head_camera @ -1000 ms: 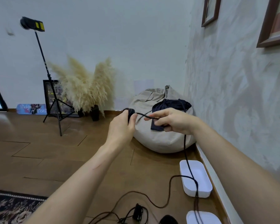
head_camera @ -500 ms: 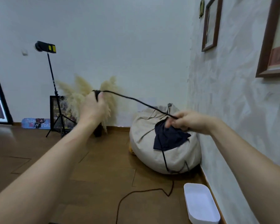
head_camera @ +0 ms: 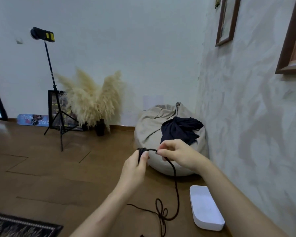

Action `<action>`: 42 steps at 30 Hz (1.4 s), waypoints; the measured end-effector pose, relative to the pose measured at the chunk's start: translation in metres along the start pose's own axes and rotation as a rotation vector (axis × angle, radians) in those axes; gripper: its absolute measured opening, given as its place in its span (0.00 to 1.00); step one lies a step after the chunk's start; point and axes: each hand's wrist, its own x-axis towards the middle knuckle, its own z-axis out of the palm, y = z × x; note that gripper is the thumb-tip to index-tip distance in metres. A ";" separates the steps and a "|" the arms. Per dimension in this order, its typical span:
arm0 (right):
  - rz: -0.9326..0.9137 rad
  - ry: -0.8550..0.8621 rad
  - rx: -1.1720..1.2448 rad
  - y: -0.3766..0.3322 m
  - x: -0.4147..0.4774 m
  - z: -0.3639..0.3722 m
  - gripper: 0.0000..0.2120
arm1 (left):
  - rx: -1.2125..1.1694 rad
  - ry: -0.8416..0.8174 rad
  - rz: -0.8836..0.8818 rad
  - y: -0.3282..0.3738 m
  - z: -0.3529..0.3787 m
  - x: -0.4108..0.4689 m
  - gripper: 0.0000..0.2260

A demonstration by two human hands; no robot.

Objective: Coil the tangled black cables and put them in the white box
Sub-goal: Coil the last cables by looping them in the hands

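- Head view: my left hand [head_camera: 135, 166] is raised in front of me. Its fingers are curled round a small wound bundle of the thin black cable [head_camera: 176, 183], and my thumb presses on the side of the bundle.
- My right hand [head_camera: 177, 153] is just beside the left. It pinches the same cable between thumb and fingertips where the cable leaves the bundle, so a short arc of cable spans the gap between my hands.
- Below my right hand the cable drops to the brown wooden floor [head_camera: 58, 168]. There it lies in a loose tangle of small loops, with one strand running off to the left and another towards the bottom edge.
- The white rectangular plastic box [head_camera: 205, 222] has rounded corners and sits open on the floor against the right wall. It is near the tangle, to its right, and does not touch it.
- Behind my hands a beige fabric beanbag [head_camera: 150, 127] slumps in the corner, with a dark navy cloth [head_camera: 179, 130] draped over its top.
- Further back, cream pampas grass [head_camera: 92, 101] stands in a dark vase.
- To the left of the grass is a black tripod stand [head_camera: 55, 103] with a black-and-yellow device on top.
- A dark patterned rug [head_camera: 15, 226] shows at the bottom left corner.
- A brown wood-framed picture [head_camera: 226, 23] hangs on the right wall.
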 end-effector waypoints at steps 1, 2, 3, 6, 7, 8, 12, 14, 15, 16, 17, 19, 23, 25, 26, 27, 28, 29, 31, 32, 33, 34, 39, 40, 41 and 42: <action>-0.007 0.018 -0.021 0.002 -0.001 0.005 0.08 | -0.014 -0.008 -0.003 -0.004 0.002 -0.002 0.14; 0.011 0.038 -0.017 0.005 -0.002 0.010 0.07 | -0.019 -0.024 0.001 -0.006 0.003 -0.003 0.13; 0.030 0.055 -0.015 0.009 -0.004 0.013 0.07 | -0.020 -0.046 0.008 -0.007 0.005 -0.003 0.13; -0.062 0.185 -0.176 0.016 -0.006 0.018 0.06 | -0.081 -0.141 0.033 -0.005 0.007 -0.005 0.12; -0.118 0.245 -0.217 0.016 -0.007 0.017 0.05 | -0.114 -0.184 0.040 -0.003 0.008 -0.006 0.11; -0.171 0.295 -0.226 0.015 -0.008 0.016 0.05 | -0.141 -0.224 0.046 0.000 0.009 -0.008 0.10; -0.279 0.364 -0.227 0.002 -0.015 0.012 0.05 | -0.177 -0.300 0.069 0.013 0.008 -0.014 0.10; -0.301 0.352 -0.265 -0.003 -0.018 0.010 0.05 | -0.170 -0.317 0.084 0.016 0.007 -0.016 0.12; -0.304 0.351 -0.287 -0.004 -0.019 0.009 0.05 | -0.166 -0.325 0.085 0.017 0.007 -0.017 0.12; -0.302 0.349 -0.299 -0.004 -0.020 0.008 0.05 | -0.166 -0.333 0.083 0.019 0.007 -0.018 0.12; -0.294 0.349 -0.297 -0.004 -0.021 0.006 0.05 | -0.172 -0.338 0.085 0.020 0.007 -0.019 0.12; -0.271 0.356 -0.252 -0.002 -0.024 0.003 0.04 | -0.190 -0.343 0.102 0.023 0.006 -0.023 0.12; -0.194 0.360 0.022 -0.001 -0.031 -0.001 0.03 | -0.305 -0.379 0.161 0.035 0.004 -0.034 0.14; -0.163 0.354 0.175 0.002 -0.033 0.001 0.05 | -0.386 -0.399 0.186 0.041 0.002 -0.037 0.15; -0.135 0.345 0.234 0.005 -0.033 0.004 0.06 | -0.417 -0.407 0.194 0.043 0.000 -0.038 0.15; -0.105 0.334 0.274 0.008 -0.033 0.008 0.07 | -0.437 -0.411 0.198 0.045 -0.001 -0.038 0.15; -0.085 0.324 0.299 0.011 -0.033 0.012 0.08 | -0.451 -0.412 0.199 0.045 -0.003 -0.039 0.15; -0.073 0.311 0.320 0.015 -0.032 0.017 0.09 | -0.462 -0.408 0.200 0.046 -0.005 -0.039 0.16; -0.053 0.280 0.381 0.019 -0.031 0.027 0.10 | -0.474 -0.384 0.196 0.046 -0.008 -0.037 0.16; -0.036 0.269 0.427 0.019 -0.031 0.032 0.10 | -0.478 -0.374 0.189 0.045 -0.009 -0.036 0.15; -0.013 0.264 0.474 0.019 -0.030 0.039 0.10 | -0.489 -0.374 0.174 0.044 -0.010 -0.034 0.13; 0.006 0.257 0.477 0.018 -0.030 0.048 0.10 | -0.521 -0.384 0.149 0.043 -0.011 -0.032 0.10; 0.025 0.152 0.196 0.021 -0.025 0.085 0.14 | -0.618 -0.290 0.031 0.035 -0.013 -0.018 0.07; 0.028 0.133 0.172 0.020 -0.024 0.088 0.14 | -0.609 -0.242 0.030 0.036 -0.014 -0.016 0.06; 0.033 0.124 0.162 0.018 -0.023 0.090 0.14 | -0.598 -0.193 0.021 0.035 -0.014 -0.015 0.05; 0.031 0.115 0.161 0.015 -0.023 0.092 0.14 | -0.586 -0.146 0.009 0.034 -0.013 -0.013 0.05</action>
